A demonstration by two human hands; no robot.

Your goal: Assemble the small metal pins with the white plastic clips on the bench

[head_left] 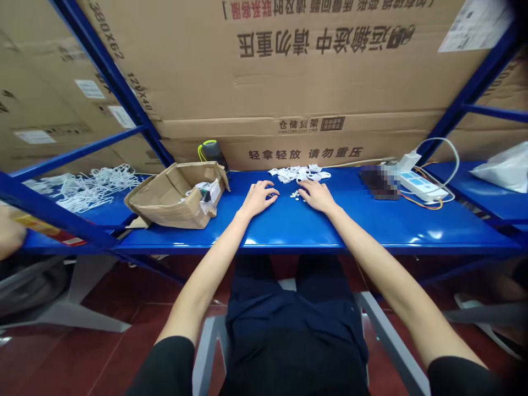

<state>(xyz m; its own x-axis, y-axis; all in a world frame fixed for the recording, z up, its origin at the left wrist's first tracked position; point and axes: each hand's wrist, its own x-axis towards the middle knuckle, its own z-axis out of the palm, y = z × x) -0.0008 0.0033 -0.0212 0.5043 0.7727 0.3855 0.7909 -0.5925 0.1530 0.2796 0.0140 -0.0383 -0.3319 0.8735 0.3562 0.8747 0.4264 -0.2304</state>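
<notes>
My left hand rests on the blue tabletop, its fingers loosely curved and apart, with nothing visible in them. Opposite it, my right hand lies palm down with fingers spread, the fingertips beside small white round pieces scattered between the two hands. Whether a fingertip presses on one of these pieces is too small to tell. Just beyond both hands is a loose pile of larger white flat parts, close to my right fingertips.
An open cardboard box with mixed items stands on the left, a dark speaker-like cylinder behind it. On the right are a partly blurred dark object and a white power strip with cables. White cords lie on the neighbouring bench, near another person's arm.
</notes>
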